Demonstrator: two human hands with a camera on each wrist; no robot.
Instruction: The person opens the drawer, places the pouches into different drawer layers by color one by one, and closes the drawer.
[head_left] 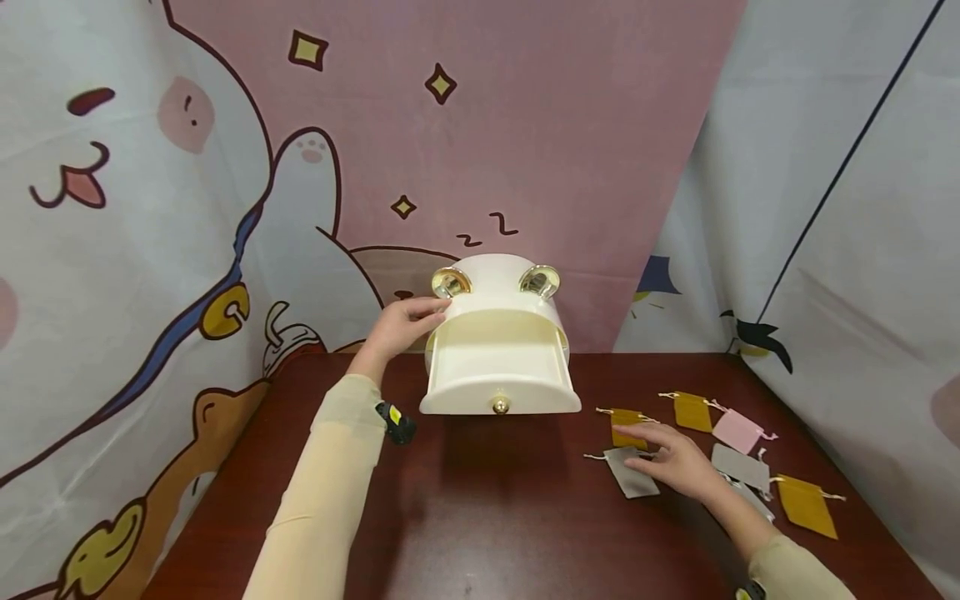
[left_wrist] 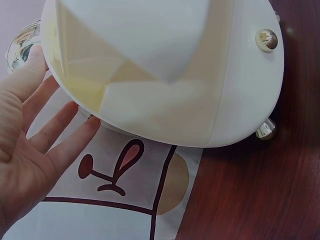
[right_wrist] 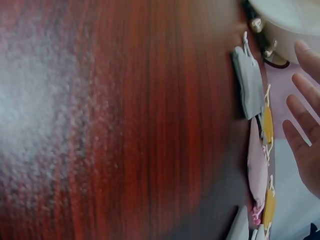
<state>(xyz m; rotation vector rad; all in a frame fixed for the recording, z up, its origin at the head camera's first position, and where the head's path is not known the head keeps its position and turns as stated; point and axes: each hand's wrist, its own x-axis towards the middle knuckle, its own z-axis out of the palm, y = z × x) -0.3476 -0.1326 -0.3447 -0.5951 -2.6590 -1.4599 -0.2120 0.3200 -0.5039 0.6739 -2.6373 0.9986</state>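
Note:
A cream-white box (head_left: 495, 279) with two gold round ornaments stands at the back of the table, its front drawer (head_left: 498, 387) pulled out and bearing a small gold knob. My left hand (head_left: 408, 321) is at the box's left side, just below one gold ornament. In the left wrist view that hand (left_wrist: 42, 120) has its fingers spread beside the box's curved wall; contact is hard to tell. My right hand (head_left: 675, 458) is above a grey drawstring pouch (head_left: 632, 475) and a mustard pouch (head_left: 628, 429), fingers extended and holding nothing. The right wrist view also shows these fingers (right_wrist: 302, 112) loosely straight.
Several more drawstring pouches lie at the right of the dark wooden table (head_left: 465, 533): a mustard one (head_left: 692, 412), a pink one (head_left: 737, 430), a grey one (head_left: 741, 468) and another mustard one (head_left: 808, 507). A cartoon-printed cloth (head_left: 525, 150) hangs behind.

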